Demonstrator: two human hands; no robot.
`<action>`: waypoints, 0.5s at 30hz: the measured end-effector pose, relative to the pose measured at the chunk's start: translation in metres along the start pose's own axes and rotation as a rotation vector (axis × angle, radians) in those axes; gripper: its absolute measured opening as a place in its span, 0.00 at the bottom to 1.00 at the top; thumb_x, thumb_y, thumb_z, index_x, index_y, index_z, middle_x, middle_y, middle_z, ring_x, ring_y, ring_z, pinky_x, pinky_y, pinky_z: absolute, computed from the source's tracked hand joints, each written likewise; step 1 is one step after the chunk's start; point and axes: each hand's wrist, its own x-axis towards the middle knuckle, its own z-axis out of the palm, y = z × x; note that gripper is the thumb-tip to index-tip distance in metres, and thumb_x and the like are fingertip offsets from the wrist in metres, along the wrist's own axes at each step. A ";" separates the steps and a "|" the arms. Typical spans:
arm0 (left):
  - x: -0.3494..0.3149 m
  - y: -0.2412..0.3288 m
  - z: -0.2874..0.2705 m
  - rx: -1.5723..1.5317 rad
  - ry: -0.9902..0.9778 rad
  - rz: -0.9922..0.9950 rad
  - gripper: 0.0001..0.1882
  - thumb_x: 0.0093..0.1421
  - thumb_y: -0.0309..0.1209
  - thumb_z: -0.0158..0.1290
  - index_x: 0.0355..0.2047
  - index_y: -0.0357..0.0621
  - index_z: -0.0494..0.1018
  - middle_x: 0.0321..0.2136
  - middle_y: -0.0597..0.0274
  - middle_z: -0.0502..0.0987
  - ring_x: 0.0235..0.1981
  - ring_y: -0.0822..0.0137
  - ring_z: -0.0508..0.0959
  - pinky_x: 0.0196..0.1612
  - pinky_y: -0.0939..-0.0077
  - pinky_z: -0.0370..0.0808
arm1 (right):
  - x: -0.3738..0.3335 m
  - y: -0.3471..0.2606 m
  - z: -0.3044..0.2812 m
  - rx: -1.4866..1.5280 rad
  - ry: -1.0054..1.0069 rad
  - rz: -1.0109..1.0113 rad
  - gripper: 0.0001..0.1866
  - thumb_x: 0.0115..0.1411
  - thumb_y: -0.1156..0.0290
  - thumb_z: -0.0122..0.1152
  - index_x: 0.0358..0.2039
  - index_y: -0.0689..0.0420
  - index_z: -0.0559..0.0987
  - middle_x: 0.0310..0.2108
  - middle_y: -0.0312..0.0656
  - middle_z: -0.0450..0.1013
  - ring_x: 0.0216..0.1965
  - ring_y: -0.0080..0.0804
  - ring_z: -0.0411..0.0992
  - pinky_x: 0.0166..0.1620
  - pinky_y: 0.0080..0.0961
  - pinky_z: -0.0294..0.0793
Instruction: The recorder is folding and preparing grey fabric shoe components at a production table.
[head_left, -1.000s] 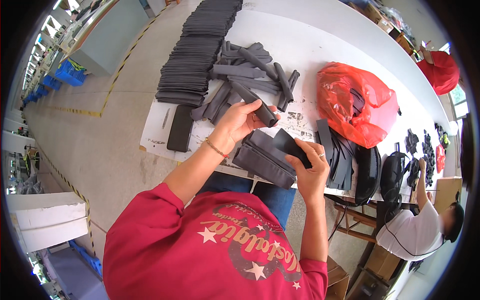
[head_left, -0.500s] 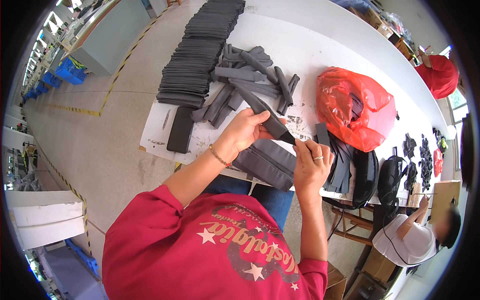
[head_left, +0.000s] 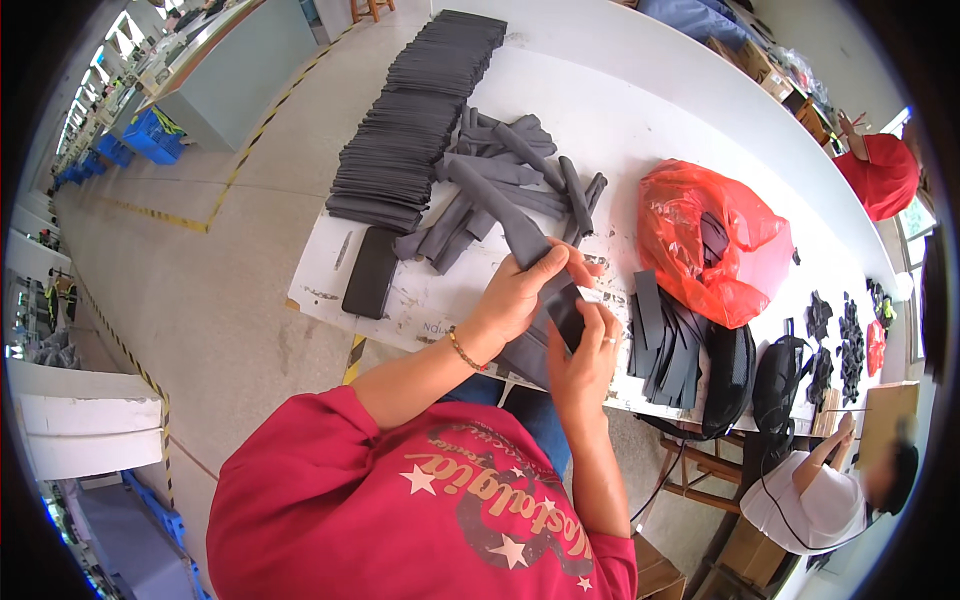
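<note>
A long grey fabric sleeve (head_left: 512,222) slants across the table's front edge, between my two hands. My left hand (head_left: 525,292) is closed around its lower part, thumb on top. At the near end a smooth, darker flat piece (head_left: 565,312) shows; whether it is inside the sleeve or part of it I cannot tell. My right hand (head_left: 585,360) pinches that dark end with bent fingers. Beyond my left hand lies a loose heap of similar grey sleeves (head_left: 515,150). Partly hidden under my hands is a folded grey fabric piece (head_left: 525,358) at the table edge.
A long row of stacked dark fabric pieces (head_left: 400,130) lines the table's left side, with a black flat block (head_left: 370,272) nearer. To the right are a red plastic bag (head_left: 700,240), dark flat strips (head_left: 655,345) and black padded pieces (head_left: 730,375). A person (head_left: 815,490) sits farther right.
Both hands have moved nearer to me, and the right has shifted left, closer to the left hand. More of the dark, smooth end is now visible. The view has shifted slightly.
</note>
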 end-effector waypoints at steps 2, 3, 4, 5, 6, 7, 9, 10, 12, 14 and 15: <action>-0.002 -0.006 0.002 0.085 0.015 0.064 0.13 0.67 0.38 0.50 0.38 0.40 0.72 0.30 0.56 0.79 0.47 0.58 0.78 0.53 0.64 0.72 | -0.008 0.006 -0.006 -0.017 -0.042 -0.019 0.23 0.46 0.80 0.68 0.43 0.60 0.71 0.44 0.52 0.67 0.40 0.52 0.68 0.43 0.42 0.70; -0.004 -0.012 0.005 0.085 0.014 0.066 0.13 0.67 0.38 0.50 0.38 0.40 0.72 0.30 0.56 0.79 0.47 0.58 0.78 0.53 0.64 0.72 | -0.007 0.010 -0.004 -0.018 -0.042 -0.021 0.23 0.46 0.80 0.68 0.43 0.60 0.71 0.44 0.52 0.67 0.40 0.52 0.68 0.43 0.42 0.70; -0.006 -0.019 0.009 -0.002 0.049 0.008 0.13 0.67 0.39 0.49 0.37 0.40 0.72 0.29 0.56 0.79 0.48 0.57 0.78 0.55 0.62 0.71 | -0.001 0.007 -0.004 -0.001 -0.049 -0.056 0.22 0.46 0.80 0.68 0.43 0.60 0.71 0.44 0.52 0.67 0.40 0.51 0.68 0.42 0.42 0.70; -0.009 -0.023 0.012 -0.089 0.085 -0.049 0.14 0.67 0.39 0.49 0.35 0.40 0.72 0.28 0.57 0.79 0.49 0.56 0.77 0.56 0.59 0.69 | 0.003 0.004 -0.003 0.017 -0.057 -0.092 0.21 0.46 0.80 0.68 0.42 0.59 0.72 0.44 0.52 0.67 0.39 0.51 0.68 0.41 0.42 0.70; -0.012 -0.025 0.012 -0.122 0.092 -0.060 0.13 0.67 0.39 0.49 0.36 0.40 0.72 0.29 0.55 0.79 0.50 0.56 0.76 0.56 0.59 0.70 | 0.005 0.004 -0.002 0.024 -0.068 -0.068 0.19 0.48 0.80 0.68 0.41 0.59 0.72 0.43 0.51 0.68 0.39 0.50 0.69 0.40 0.42 0.71; -0.011 -0.021 0.012 -0.120 0.092 -0.055 0.13 0.67 0.39 0.49 0.36 0.40 0.72 0.29 0.55 0.79 0.50 0.56 0.76 0.56 0.59 0.70 | 0.007 0.003 -0.002 0.027 -0.067 -0.072 0.19 0.48 0.80 0.68 0.41 0.59 0.72 0.43 0.51 0.68 0.39 0.50 0.69 0.40 0.42 0.71; -0.008 -0.009 0.010 -0.117 0.143 -0.056 0.13 0.67 0.39 0.49 0.38 0.40 0.72 0.30 0.55 0.80 0.52 0.56 0.76 0.56 0.59 0.70 | 0.003 0.002 -0.006 0.023 -0.066 0.000 0.17 0.49 0.80 0.67 0.39 0.59 0.73 0.42 0.49 0.69 0.40 0.50 0.69 0.41 0.41 0.72; -0.007 -0.001 0.008 -0.055 0.153 0.028 0.14 0.66 0.39 0.50 0.39 0.39 0.72 0.30 0.54 0.80 0.51 0.55 0.76 0.56 0.58 0.70 | -0.001 0.002 -0.014 0.013 -0.104 0.005 0.15 0.50 0.80 0.67 0.39 0.59 0.73 0.41 0.49 0.69 0.40 0.50 0.70 0.40 0.41 0.72; -0.008 -0.006 0.010 -0.071 0.132 0.029 0.14 0.67 0.40 0.50 0.39 0.39 0.72 0.31 0.54 0.80 0.51 0.55 0.76 0.56 0.58 0.70 | 0.001 0.006 -0.013 0.043 -0.093 -0.033 0.15 0.50 0.80 0.67 0.38 0.59 0.74 0.41 0.50 0.70 0.39 0.49 0.71 0.39 0.39 0.73; -0.013 -0.018 0.018 -0.097 0.096 -0.033 0.14 0.66 0.40 0.50 0.39 0.40 0.71 0.31 0.54 0.80 0.51 0.54 0.76 0.56 0.57 0.70 | 0.003 0.004 -0.010 0.090 -0.073 -0.049 0.13 0.50 0.80 0.68 0.35 0.59 0.74 0.41 0.50 0.70 0.39 0.48 0.73 0.39 0.37 0.74; -0.015 -0.020 0.018 -0.096 0.094 -0.037 0.14 0.66 0.40 0.50 0.39 0.40 0.71 0.31 0.54 0.80 0.51 0.54 0.76 0.56 0.57 0.70 | 0.005 0.001 -0.011 0.089 -0.070 -0.046 0.13 0.50 0.80 0.68 0.35 0.59 0.74 0.41 0.50 0.70 0.39 0.48 0.73 0.39 0.37 0.74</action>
